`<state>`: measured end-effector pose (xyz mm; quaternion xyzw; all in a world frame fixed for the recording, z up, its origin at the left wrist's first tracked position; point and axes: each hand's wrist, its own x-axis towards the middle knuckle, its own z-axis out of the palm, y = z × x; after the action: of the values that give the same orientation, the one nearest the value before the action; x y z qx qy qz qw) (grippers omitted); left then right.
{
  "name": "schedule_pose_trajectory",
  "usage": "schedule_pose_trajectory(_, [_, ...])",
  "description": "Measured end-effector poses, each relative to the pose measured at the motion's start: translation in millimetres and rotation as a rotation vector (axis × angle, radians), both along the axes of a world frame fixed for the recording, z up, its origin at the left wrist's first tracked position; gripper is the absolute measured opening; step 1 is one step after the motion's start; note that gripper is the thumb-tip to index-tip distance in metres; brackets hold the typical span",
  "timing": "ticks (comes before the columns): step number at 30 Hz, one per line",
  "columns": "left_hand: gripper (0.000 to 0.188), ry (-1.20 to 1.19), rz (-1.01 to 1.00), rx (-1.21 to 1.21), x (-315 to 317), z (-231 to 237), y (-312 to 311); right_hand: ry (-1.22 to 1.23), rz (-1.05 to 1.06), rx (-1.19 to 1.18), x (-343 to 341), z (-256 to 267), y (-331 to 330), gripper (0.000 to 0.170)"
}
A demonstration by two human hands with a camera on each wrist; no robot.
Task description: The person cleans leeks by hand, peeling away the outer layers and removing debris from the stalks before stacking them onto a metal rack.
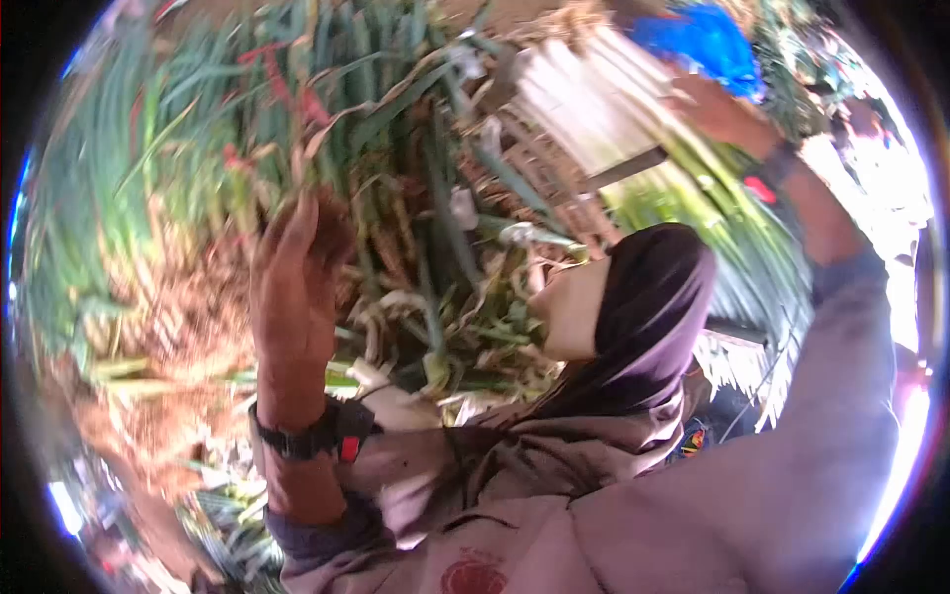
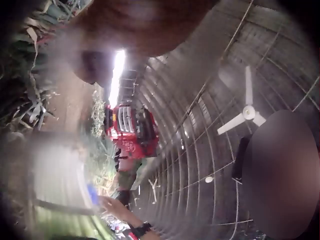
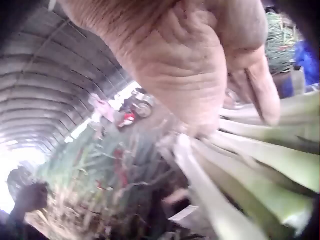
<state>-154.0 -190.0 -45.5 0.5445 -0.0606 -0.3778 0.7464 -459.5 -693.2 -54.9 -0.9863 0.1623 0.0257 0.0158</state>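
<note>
A row of leeks [image 1: 584, 89] with thick white stalks and green leaves lies at the upper right in the head view, a dark band [image 1: 628, 168] across it. My right hand [image 1: 727, 114] is over the white stalks, near their far side. Close up in the right wrist view, its fingers [image 3: 265, 95] extend down to the leek stalks [image 3: 270, 150], and the thumb side touches them. My left hand [image 1: 292, 287] is raised in front of the green leaves at left, fingers loosely extended, with nothing visible in it.
Upright bundles of green leeks [image 1: 168, 129] with roots stand at left, tied with red strips [image 1: 282, 84]. A blue plastic bag [image 1: 708, 45] lies beyond my right hand. My bent knee [image 1: 663, 262] is between the hands. A red truck [image 2: 132, 127] stands farther off under the arched roof.
</note>
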Motion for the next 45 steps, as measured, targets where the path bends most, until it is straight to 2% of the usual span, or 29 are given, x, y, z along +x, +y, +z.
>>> schedule_pose_trajectory(1, [0.027, -0.01, 0.034, 0.017, 7, 4, 12, 0.067, -0.174, 0.2, 10, 35, 24, 0.048])
schedule_pose_trajectory(2, [0.027, -0.019, 0.075, -0.094, 13, 8, 20, 0.116, -0.367, 0.369, 22, 70, 48, 0.05])
schedule_pose_trajectory(3, [0.026, -0.024, 0.104, -0.211, 18, 11, 24, 0.113, -0.356, 0.367, 43, 106, 76, 0.05])
schedule_pose_trajectory(5, [0.027, -0.045, 0.148, -0.22, 34, 8, 39, 0.22, -0.206, 0.445, 76, 153, 127, 0.054])
schedule_pose_trajectory(8, [0.027, 0.005, 0.166, -0.249, 54, 0, 59, 0.1, -0.038, 0.511, 139, 162, 213, 0.052])
schedule_pose_trajectory(10, [0.026, 0.014, 0.165, -0.239, 57, -1, 65, 0.142, 0.117, 0.552, 189, 122, 245, 0.05])
schedule_pose_trajectory(11, [0.025, 0.021, 0.173, -0.23, 58, -2, 68, 0.195, 0.089, 0.717, 217, 80, 254, 0.048])
schedule_pose_trajectory(12, [0.03, 0.014, 0.214, -0.185, 62, -5, 70, 0.237, 0.051, 0.741, 240, 45, 272, 0.046])
schedule_pose_trajectory(13, [0.03, 0.019, 0.23, -0.184, 58, 0, 75, 0.257, 0.112, 0.866, 262, -6, 273, 0.044])
schedule_pose_trajectory(16, [0.03, 0.019, 0.246, -0.202, 56, 8, 97, 0.313, -0.001, 0.823, 304, -137, 308, 0.052])
schedule_pose_trajectory(17, [0.03, -0.024, 0.337, -0.15, 52, 15, 99, 0.295, -0.05, 0.819, 305, -169, 326, 0.054])
schedule_pose_trajectory(19, [0.031, -0.082, 0.339, -0.159, 53, 15, 113, 0.182, -0.097, 0.533, 295, -219, 370, 0.057])
schedule_pose_trajectory(21, [0.031, -0.058, 0.347, -0.14, 61, 7, 126, 0.146, -0.115, 0.357, 274, -273, 400, 0.063])
schedule_pose_trajectory(24, [0.031, -0.027, 0.35, -0.119, 68, 2, 129, 0.168, -0.202, 0.458, 271, -281, 395, 0.06])
schedule_pose_trajectory(26, [0.031, -0.025, 0.356, -0.113, 68, 2, 126, 0.135, -0.204, 0.609, 271, -266, 368, 0.049])
schedule_pose_trajectory(27, [0.03, -0.029, 0.328, -0.144, 70, 2, 121, 0.127, -0.203, 0.605, 271, -254, 350, 0.049])
schedule_pose_trajectory(29, [0.029, -0.045, 0.294, -0.185, 71, 2, 111, 0.184, -0.203, 0.832, 270, -208, 320, 0.046])
schedule_pose_trajectory(33, [0.025, -0.093, 0.266, -0.168, 65, 0, 88, 0.217, -0.098, 0.824, 258, -125, 285, 0.043])
schedule_pose_trajectory(35, [0.024, -0.034, 0.228, -0.176, 69, -9, 80, 0.261, 0.018, 0.975, 239, -87, 265, 0.046])
schedule_pose_trajectory(37, [0.024, -0.038, 0.23, -0.173, 68, -9, 74, -0.282, 0.428, 1.153, 201, -46, 259, 0.042])
schedule_pose_trajectory(39, [0.023, -0.048, 0.235, -0.101, 68, -10, 69, -0.442, 0.333, 1.204, 168, 13, 266, 0.04])
schedule_pose_trajectory(42, [0.02, -0.04, 0.233, -0.129, 70, -19, 65, -0.634, 0.25, 1.294, 133, 79, 276, 0.04])
schedule_pose_trajectory(45, [0.019, -0.064, 0.206, -0.123, 66, -18, 59, -0.74, 0.242, 1.314, 127, 105, 290, 0.041])
